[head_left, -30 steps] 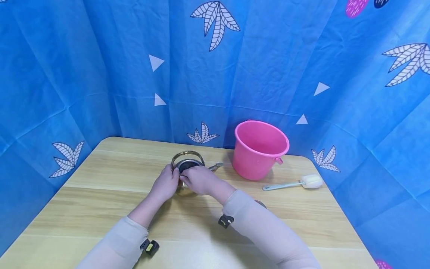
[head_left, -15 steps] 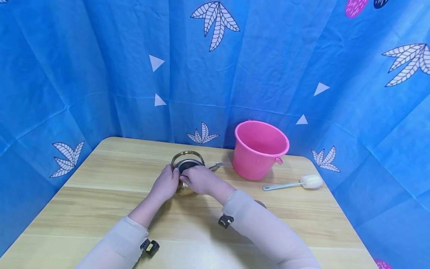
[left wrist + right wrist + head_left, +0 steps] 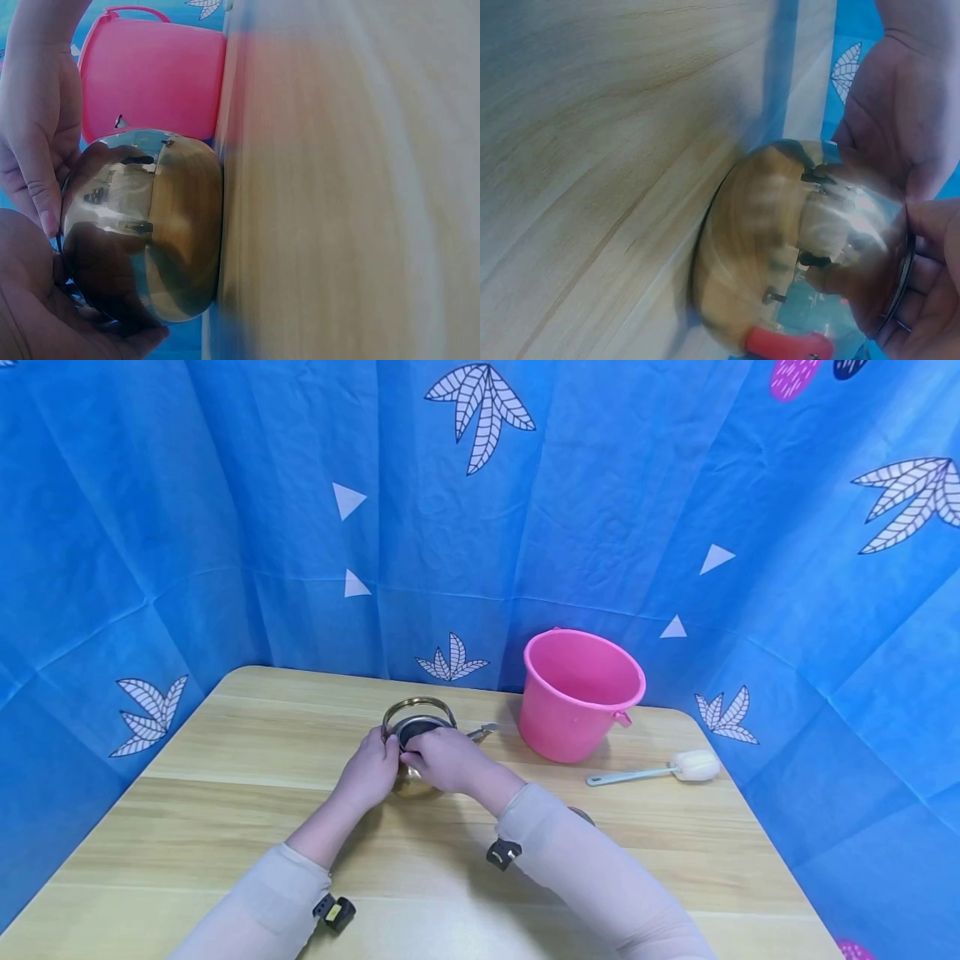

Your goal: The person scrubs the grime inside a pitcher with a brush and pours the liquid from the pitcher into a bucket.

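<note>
A shiny gold kettle stands upright on the wooden table, its arched handle raised and its dark round mouth uncovered. The spout points right. My left hand grips the kettle's left side, thumb up by the rim, and in the left wrist view its fingers curl round the body. My right hand reaches over the near rim. In the right wrist view, the fingers of the right hand bend over the mouth's edge with the thumb close by; the fingertips are hidden.
A pink bucket stands behind and right of the kettle. Farther right lies a sponge brush with a pale handle. A small dark round edge shows beyond my right sleeve. Blue patterned curtain hangs behind the table.
</note>
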Action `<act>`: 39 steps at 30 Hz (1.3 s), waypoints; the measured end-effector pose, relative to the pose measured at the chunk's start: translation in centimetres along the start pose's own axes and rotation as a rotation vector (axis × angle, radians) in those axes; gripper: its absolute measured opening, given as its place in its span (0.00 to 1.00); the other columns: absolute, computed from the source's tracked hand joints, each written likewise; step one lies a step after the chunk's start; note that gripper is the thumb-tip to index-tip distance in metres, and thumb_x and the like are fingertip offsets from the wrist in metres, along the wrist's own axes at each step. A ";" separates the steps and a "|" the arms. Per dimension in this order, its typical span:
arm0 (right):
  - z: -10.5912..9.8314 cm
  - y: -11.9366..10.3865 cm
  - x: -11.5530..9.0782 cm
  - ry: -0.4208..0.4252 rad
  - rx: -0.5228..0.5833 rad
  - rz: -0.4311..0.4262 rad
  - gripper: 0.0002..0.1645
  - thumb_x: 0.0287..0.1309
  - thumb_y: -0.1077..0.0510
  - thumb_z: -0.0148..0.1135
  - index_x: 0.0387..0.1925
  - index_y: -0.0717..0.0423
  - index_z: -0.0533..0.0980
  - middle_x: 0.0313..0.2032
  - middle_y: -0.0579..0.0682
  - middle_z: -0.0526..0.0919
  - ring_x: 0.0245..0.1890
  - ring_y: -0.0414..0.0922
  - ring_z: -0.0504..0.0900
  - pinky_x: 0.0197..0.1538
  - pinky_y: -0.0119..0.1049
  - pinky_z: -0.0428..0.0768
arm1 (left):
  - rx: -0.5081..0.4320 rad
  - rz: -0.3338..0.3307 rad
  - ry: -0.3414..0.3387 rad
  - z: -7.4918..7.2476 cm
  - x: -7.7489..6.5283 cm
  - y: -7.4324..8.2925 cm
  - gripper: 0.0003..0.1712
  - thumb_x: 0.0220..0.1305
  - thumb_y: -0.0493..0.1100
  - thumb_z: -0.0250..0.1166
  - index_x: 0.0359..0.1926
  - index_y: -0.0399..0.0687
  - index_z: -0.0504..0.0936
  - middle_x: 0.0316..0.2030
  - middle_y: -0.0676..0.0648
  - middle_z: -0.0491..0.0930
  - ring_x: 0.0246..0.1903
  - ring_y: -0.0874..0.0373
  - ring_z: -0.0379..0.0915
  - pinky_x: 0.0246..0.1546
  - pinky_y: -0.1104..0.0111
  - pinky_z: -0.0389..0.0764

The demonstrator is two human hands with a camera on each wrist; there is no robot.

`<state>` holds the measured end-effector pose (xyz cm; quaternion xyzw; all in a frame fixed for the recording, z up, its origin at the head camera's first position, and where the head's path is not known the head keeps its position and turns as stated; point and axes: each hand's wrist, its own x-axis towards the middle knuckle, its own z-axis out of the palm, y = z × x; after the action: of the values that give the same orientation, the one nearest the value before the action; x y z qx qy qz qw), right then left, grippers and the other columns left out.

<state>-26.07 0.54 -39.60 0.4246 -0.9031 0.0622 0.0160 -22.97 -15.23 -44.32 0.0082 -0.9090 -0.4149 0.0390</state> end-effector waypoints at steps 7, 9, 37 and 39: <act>-0.2 0.1 0.0 0.009 0.023 -0.001 0.16 0.74 0.47 0.54 0.34 0.48 0.82 0.31 0.41 0.84 0.41 0.44 0.85 0.52 0.41 0.81 | 0.005 0.002 0.003 0.0 0.0 0.1 0.31 0.79 0.46 0.37 0.68 0.21 0.58 0.64 0.22 0.65 0.66 0.30 0.62 0.66 0.42 0.64; -0.2 0.1 0.0 0.013 0.031 -0.002 0.16 0.73 0.47 0.55 0.32 0.48 0.81 0.29 0.40 0.82 0.39 0.43 0.85 0.50 0.41 0.81 | 0.006 0.002 0.004 0.0 0.0 0.1 0.32 0.79 0.46 0.37 0.68 0.21 0.58 0.64 0.22 0.65 0.66 0.29 0.62 0.66 0.42 0.64; -0.8 0.3 0.0 0.119 0.022 -0.006 0.12 0.71 0.52 0.59 0.33 0.51 0.84 0.25 0.40 0.81 0.35 0.41 0.83 0.47 0.39 0.82 | 0.003 0.002 -0.013 0.0 0.1 -0.1 0.33 0.78 0.48 0.37 0.69 0.22 0.58 0.63 0.23 0.65 0.65 0.29 0.62 0.66 0.42 0.64; -0.9 0.3 0.0 0.125 0.014 -0.002 0.12 0.71 0.52 0.59 0.34 0.51 0.84 0.26 0.40 0.81 0.36 0.41 0.83 0.48 0.39 0.82 | 0.006 0.003 -0.015 0.0 0.1 -0.1 0.33 0.78 0.48 0.37 0.69 0.22 0.58 0.63 0.23 0.65 0.65 0.29 0.62 0.66 0.42 0.64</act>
<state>-26.30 0.88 -38.75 0.4209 -0.8994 0.0951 0.0695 -23.08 -15.29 -44.41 0.0037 -0.9105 -0.4122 0.0330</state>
